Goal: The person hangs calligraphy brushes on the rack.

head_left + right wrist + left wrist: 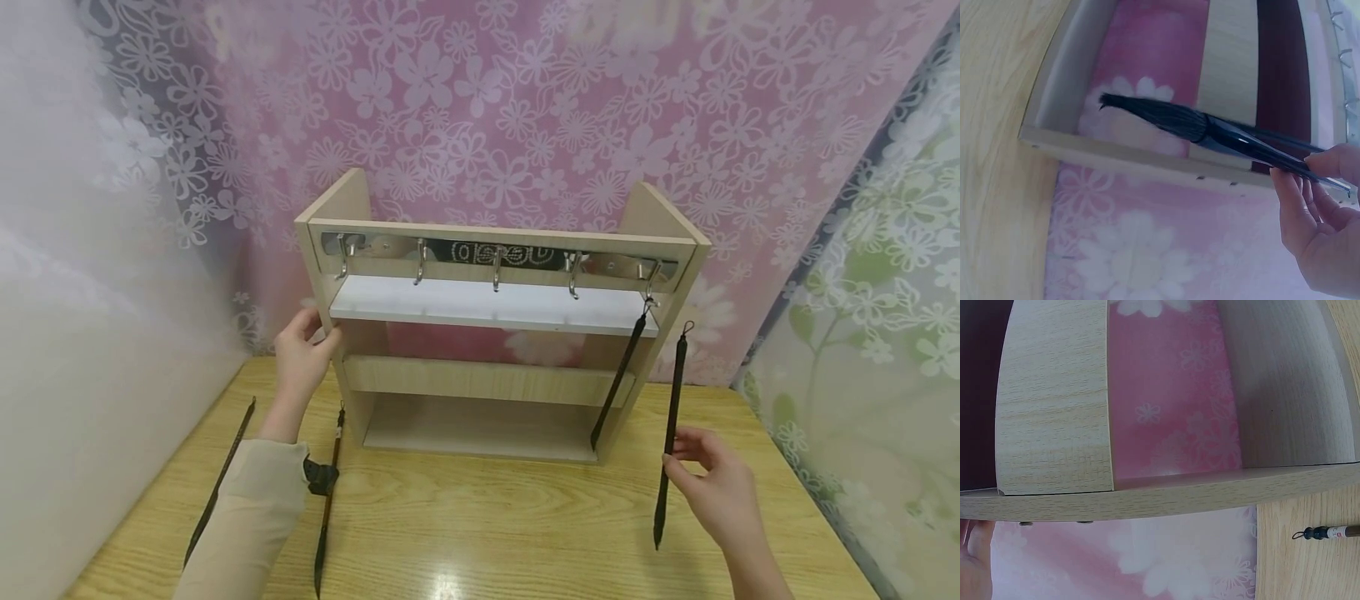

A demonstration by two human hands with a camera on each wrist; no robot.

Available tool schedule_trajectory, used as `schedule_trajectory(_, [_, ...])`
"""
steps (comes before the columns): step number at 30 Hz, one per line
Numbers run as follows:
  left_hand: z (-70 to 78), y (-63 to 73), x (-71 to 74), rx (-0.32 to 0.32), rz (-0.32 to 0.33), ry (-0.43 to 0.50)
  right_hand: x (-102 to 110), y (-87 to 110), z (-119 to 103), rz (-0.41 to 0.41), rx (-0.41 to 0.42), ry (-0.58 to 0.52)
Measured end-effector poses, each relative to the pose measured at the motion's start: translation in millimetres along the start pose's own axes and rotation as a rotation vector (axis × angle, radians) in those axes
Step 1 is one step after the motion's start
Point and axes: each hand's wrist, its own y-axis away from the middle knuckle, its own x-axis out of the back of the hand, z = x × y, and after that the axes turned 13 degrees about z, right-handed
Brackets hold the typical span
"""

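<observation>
My right hand [712,483] pinches a dark calligraphy brush [672,417] between thumb and fingers, to the right of a wooden shelf [472,379]. It hangs nearly upright, hanging loop up and bristles down; the right wrist view shows its black bristle tip [1147,112]. My left hand [300,358] touches the outer left side of the shelf, thumb near the front edge; only part of that hand shows in the left wrist view. Another dark brush [618,379] hangs by its loop from the rightmost metal hook [651,279] of the rail.
Several hooks line the metal rail [457,252] across the shelf's top front. Two more brushes lie on the table left of the shelf: a dark one [221,479] at far left and a brown-handled one [330,500] beside my left forearm. Patterned curtain [480,108] covers the back.
</observation>
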Motion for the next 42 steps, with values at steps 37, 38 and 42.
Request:
schedule_trajectory(37, [0.3,2.3,1.3,0.016,-0.01,-0.007,-49.6,-3.1,-62.8,-0.075,0.19,-0.248])
schedule_trajectory(38, [0.3,2.3,1.1,0.012,-0.01,-0.005,-49.9,-3.2,-63.5,-0.083,0.183,-0.244])
schedule_trajectory(42, [0.6,2.4,0.6,0.001,-0.008,-0.005,-51.3,-4.2,-64.6,-0.106,0.165,-0.224])
